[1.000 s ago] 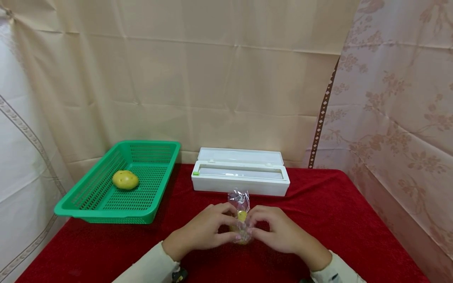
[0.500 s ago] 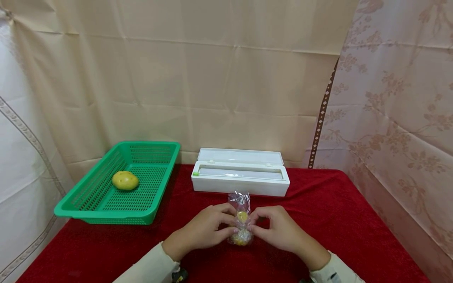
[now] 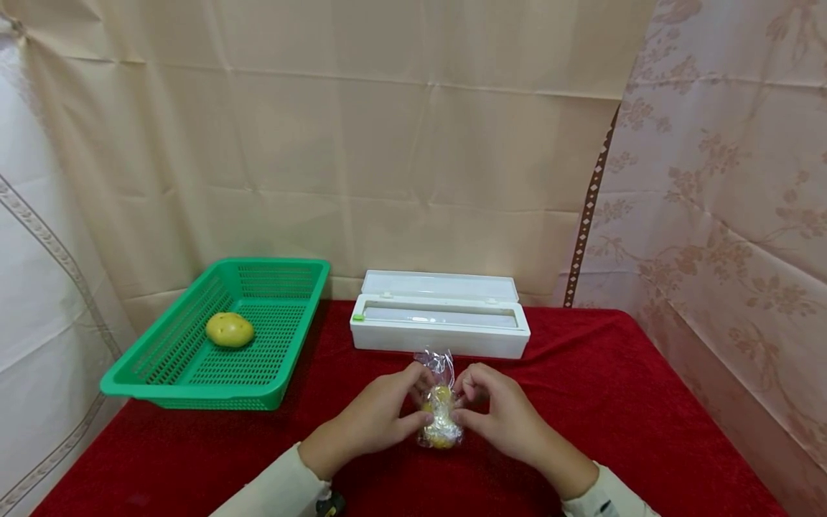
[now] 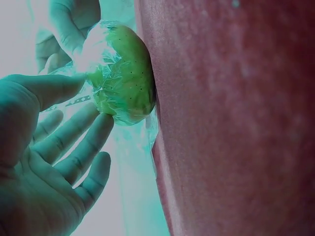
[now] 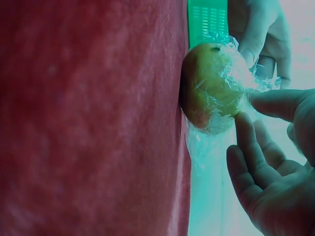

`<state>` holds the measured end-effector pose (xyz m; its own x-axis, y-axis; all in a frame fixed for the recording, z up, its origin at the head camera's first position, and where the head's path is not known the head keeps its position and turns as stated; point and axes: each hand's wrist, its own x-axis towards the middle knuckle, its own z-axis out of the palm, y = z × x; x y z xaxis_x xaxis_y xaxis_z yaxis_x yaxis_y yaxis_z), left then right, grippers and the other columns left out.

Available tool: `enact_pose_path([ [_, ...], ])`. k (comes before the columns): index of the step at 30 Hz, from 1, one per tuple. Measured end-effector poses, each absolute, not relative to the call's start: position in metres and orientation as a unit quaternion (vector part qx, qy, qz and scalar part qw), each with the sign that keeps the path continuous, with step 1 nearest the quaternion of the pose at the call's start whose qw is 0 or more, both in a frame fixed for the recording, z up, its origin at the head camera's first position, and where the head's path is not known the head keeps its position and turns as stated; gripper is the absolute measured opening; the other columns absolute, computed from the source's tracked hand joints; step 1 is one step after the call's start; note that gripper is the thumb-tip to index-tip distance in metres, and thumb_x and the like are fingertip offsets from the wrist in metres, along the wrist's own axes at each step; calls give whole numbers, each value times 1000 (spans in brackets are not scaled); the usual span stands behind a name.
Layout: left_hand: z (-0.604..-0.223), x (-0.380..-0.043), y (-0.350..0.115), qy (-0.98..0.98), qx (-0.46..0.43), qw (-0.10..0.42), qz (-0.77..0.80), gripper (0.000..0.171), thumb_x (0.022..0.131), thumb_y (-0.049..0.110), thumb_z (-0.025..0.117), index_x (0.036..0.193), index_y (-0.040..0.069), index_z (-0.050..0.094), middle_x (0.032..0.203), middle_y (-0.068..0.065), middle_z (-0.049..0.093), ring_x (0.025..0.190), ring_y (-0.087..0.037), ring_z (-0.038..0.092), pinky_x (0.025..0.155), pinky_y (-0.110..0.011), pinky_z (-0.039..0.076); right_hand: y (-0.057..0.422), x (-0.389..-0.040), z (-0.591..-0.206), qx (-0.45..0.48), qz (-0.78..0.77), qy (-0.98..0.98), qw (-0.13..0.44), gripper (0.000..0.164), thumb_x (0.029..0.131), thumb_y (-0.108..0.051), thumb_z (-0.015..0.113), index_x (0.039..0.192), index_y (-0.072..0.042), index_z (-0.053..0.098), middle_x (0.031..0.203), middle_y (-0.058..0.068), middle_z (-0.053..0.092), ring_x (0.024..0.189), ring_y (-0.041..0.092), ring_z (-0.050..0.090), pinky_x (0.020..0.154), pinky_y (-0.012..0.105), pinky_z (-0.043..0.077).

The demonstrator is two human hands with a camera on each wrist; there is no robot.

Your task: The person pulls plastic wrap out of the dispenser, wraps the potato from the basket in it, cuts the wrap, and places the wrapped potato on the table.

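Note:
A potato [image 3: 442,441] wrapped in crinkled cling film [image 3: 436,364] sits on the red cloth in front of me. The film's loose end spreads away towards the white box. From the left, my left hand [image 3: 386,411] holds the film with thumb and fingertips at the top of the potato. My right hand [image 3: 499,412] does the same from the right, its thumb against the film and its fingers bent. In the left wrist view, the film's gathered folds [image 4: 96,73] bunch between both hands. The right wrist view has the potato's bare-looking side [image 5: 197,83] under smooth film.
A green plastic basket [image 3: 274,391] stands at the left with another potato [image 3: 230,329] in it. Behind the hands is a long white cling film dispenser box [image 3: 439,341], lid raised, roll inside. Curtains [image 3: 413,143] hang behind the red-covered table [image 3: 581,402].
Both hands shift their fingers on the film at the top of the potato, the fingers lifting and bending more. More of the wrapped potato shows between them. Basket and box stay put.

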<state>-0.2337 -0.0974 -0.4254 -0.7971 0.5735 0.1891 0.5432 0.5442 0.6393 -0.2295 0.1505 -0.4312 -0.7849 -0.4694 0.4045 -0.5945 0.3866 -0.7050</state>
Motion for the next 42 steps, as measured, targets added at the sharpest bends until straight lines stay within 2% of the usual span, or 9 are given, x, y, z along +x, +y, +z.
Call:
enact_pose_path([
  [5, -423, -232, -97, 879, 328, 12, 347, 38, 92, 20, 80, 120, 26, 55, 109, 13, 67, 96, 0, 66, 87, -27, 58, 149, -230, -434, 326, 457, -825, 74, 27, 80, 0, 86, 89, -18, 67, 106, 1, 64, 93, 13, 69, 82, 35, 61],
  [9, -423, -232, -97, 886, 336, 1, 319, 36, 93, 20, 79, 121, 30, 59, 109, 16, 66, 97, -4, 65, 87, -27, 57, 149, -229, -433, 293, 437, -850, 41, 21, 84, -5, 84, 96, -20, 74, 109, -1, 63, 90, 10, 69, 82, 31, 60],
  [14, -422, -231, -98, 892, 339, -3, 297, 34, 93, 23, 79, 123, 31, 65, 112, 16, 66, 96, -6, 64, 87, -25, 55, 149, -229, -434, 276, 440, -855, 16, 18, 87, -11, 83, 101, -19, 75, 109, 1, 65, 88, 9, 67, 79, 28, 59],
  [19, -421, -233, -99, 893, 328, 2, 309, 23, 91, 27, 81, 113, 24, 75, 106, 14, 68, 88, -2, 64, 79, -21, 56, 151, -229, -434, 281, 439, -853, 7, 19, 89, -15, 82, 106, -17, 74, 108, 0, 68, 88, 8, 67, 77, 26, 57],
  [26, -425, -236, -103, 879, 323, 16, 351, 17, 93, 26, 80, 108, 19, 82, 101, 10, 66, 84, -2, 63, 75, -21, 57, 159, -234, -430, 336, 410, -847, -20, 30, 90, -19, 82, 119, -18, 72, 118, -3, 68, 99, 12, 70, 88, 35, 59],
  [31, -428, -237, -103, 872, 325, 0, 365, 13, 93, 22, 79, 105, 18, 83, 100, 9, 70, 86, -1, 62, 74, -19, 55, 164, -237, -429, 342, 399, -850, -41, 35, 90, -25, 83, 123, -18, 73, 123, -3, 67, 107, 13, 69, 91, 35, 58],
  [36, -429, -236, -100, 882, 314, -33, 349, 14, 88, 21, 84, 102, 18, 84, 93, 10, 66, 84, -3, 59, 73, -19, 51, 165, -237, -428, 374, 351, -859, -8, 38, 90, -27, 83, 126, -18, 75, 126, -5, 66, 112, 13, 65, 93, 32, 57],
  [40, -427, -234, -98, 888, 314, -51, 332, 16, 86, 21, 85, 101, 17, 84, 91, 10, 73, 83, 0, 63, 73, -21, 53, 165, -236, -425, 418, 275, -865, 37, 42, 91, -27, 81, 131, -17, 73, 129, -8, 65, 117, 10, 63, 101, 33, 54],
  [42, -426, -232, -97, 889, 308, -49, 335, 14, 86, 19, 85, 99, 16, 83, 90, 9, 77, 82, 3, 66, 74, -23, 56, 164, -234, -424, 427, 254, -867, 35, 44, 93, -27, 79, 135, -17, 70, 133, -8, 63, 121, 9, 62, 103, 35, 53],
])
